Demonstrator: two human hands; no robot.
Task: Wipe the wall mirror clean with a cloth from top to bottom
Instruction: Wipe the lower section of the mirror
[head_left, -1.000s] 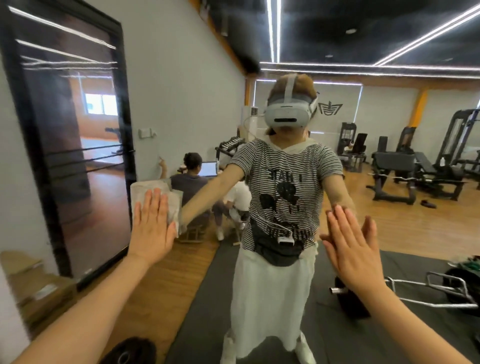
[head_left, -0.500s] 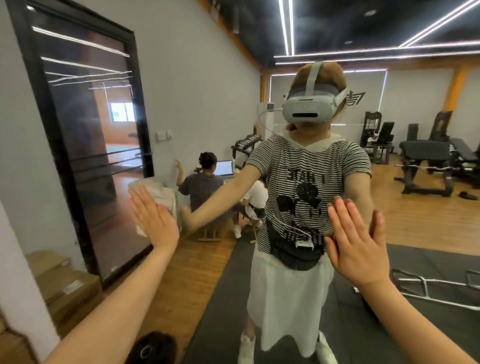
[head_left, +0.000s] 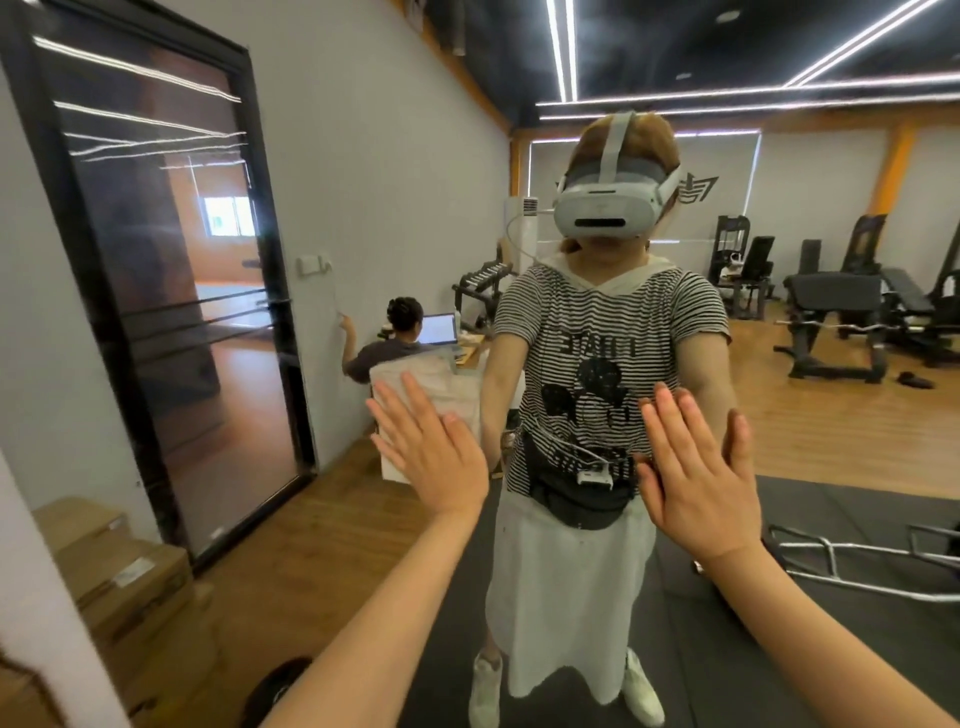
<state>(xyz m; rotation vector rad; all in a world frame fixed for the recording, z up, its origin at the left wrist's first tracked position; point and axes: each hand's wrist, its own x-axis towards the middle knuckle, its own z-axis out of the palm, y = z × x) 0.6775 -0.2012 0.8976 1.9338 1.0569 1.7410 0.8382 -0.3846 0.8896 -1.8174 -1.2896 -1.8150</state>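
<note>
Both hands are flat against the big frameless wall mirror (head_left: 831, 467), which fills nearly the whole view. Her left hand (head_left: 436, 457), fingers straight and spread, presses a pale folded cloth (head_left: 431, 389) to the glass at about waist height in the reflection; the cloth shows above and beside the fingers, and the palm hides its lower part. Her right hand (head_left: 696, 493) lies bare and open on the glass just beside it, fingers together, meeting its own reflection. Between the two hands the glass is uncovered, with more clear surface above and to the right.

At the left edge, stacked brown cardboard boxes (head_left: 119, 571) are closed, so I cannot tell their contents. A round black weight plate (head_left: 280, 686) is half hidden by the left forearm. Reflected in the glass are a dark rubber floor mat (head_left: 701, 649), a chrome barbell frame (head_left: 857, 561) cut off at the right edge, a black-framed glass door (head_left: 171, 291), a seated person at an open laptop (head_left: 439, 328), and distant black gym machines (head_left: 841, 322).
</note>
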